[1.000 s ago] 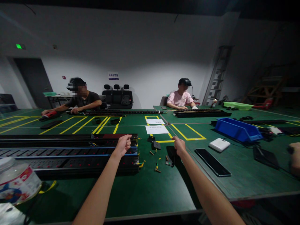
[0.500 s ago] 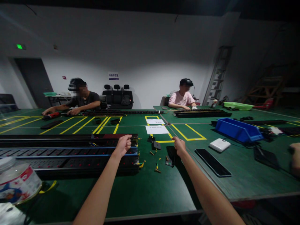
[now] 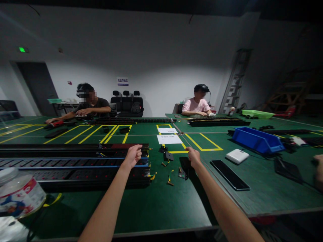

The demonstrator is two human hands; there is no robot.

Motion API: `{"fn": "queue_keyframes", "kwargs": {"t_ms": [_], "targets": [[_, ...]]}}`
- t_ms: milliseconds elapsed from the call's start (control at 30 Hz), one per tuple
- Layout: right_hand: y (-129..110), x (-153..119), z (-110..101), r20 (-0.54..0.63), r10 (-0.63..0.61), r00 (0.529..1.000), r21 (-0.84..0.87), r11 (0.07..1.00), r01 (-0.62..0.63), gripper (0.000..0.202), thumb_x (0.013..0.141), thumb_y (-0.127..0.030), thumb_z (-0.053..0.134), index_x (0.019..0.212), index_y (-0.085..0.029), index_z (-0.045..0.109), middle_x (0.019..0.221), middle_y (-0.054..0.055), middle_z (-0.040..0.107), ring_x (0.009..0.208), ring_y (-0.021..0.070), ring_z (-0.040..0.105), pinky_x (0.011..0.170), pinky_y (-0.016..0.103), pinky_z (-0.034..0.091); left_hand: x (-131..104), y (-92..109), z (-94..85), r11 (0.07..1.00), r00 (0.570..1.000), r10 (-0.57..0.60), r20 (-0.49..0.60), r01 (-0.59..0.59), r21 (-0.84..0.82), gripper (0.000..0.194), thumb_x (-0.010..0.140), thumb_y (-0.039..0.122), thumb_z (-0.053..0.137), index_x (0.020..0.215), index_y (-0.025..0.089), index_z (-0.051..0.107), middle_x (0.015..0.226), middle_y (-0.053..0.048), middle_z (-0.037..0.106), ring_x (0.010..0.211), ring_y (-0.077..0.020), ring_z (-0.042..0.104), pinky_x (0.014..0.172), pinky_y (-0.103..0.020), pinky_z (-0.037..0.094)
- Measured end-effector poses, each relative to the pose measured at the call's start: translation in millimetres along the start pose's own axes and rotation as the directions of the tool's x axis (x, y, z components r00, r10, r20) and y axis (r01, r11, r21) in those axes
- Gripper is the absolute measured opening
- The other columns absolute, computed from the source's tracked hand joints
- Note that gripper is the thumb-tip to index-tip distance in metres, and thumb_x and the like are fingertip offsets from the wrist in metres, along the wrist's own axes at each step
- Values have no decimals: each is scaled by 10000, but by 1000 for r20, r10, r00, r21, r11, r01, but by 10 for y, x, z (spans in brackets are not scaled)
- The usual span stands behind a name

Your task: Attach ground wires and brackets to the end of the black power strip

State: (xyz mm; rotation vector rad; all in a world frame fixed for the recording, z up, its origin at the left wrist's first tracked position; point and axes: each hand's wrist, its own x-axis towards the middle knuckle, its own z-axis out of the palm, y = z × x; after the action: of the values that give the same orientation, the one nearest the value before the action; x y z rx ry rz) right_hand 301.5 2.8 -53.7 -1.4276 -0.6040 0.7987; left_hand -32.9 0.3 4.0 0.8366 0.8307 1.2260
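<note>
At the lower left stands a rounded clear plastic jar (image 3: pixel 35 198) with a white lid and a printed label, on a smooth green table (image 3: pixel 156 211) that shines softly.

The person's left hand (image 3: pixel 132 157) is curled into a loose fist, fingers folded in; nothing shows in its grip. It is in front of the right ends of the long black strips (image 3: pixel 87 175), straight-edged, lying side by side and dotted with red; contact cannot be told. The right hand (image 3: pixel 193 157) is likewise curled, its grip closed with nothing visible in it, nearest a small flat plate (image 3: pixel 182 173) on the table. Between the hands lie a dark squarish piece (image 3: pixel 169 156) and a stubby brass-toned fitting (image 3: pixel 170 183) with a yellow-green wire.

To the right rest a glossy black slab-like phone (image 3: pixel 230 174), a white box (image 3: pixel 237 156) with rounded corners and a blue plastic bin (image 3: pixel 254 143) with sloping walls. Farther off, beyond flat white paper sheets (image 3: pixel 169 139), two co-workers sit before a plain pale wall (image 3: pixel 156 50).
</note>
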Motion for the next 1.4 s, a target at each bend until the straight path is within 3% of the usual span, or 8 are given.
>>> {"fn": "queue_keyframes", "kwargs": {"t_ms": [867,1400], "targets": [[49,60,-14,29,2,1000,12,1000,-2,142,657,-297,621,701,-164,597,408,-119,254,369,68,203,343,204,149,16,-27,-12,1000,1000,-7,-17,6,-15,308,700,229,742,724,200,436,442,163,205,333,-13,186,350,-146,87],[59,47,-24,45,-14,999,29,999,13,170,652,-311,612,716,-153,607,413,-124,249,371,65,202,350,207,142,14,-26,-9,1000,1000,-12,-14,12,4,374,696,234,749,693,215,375,447,159,225,329,-11,188,352,-152,88]]}}
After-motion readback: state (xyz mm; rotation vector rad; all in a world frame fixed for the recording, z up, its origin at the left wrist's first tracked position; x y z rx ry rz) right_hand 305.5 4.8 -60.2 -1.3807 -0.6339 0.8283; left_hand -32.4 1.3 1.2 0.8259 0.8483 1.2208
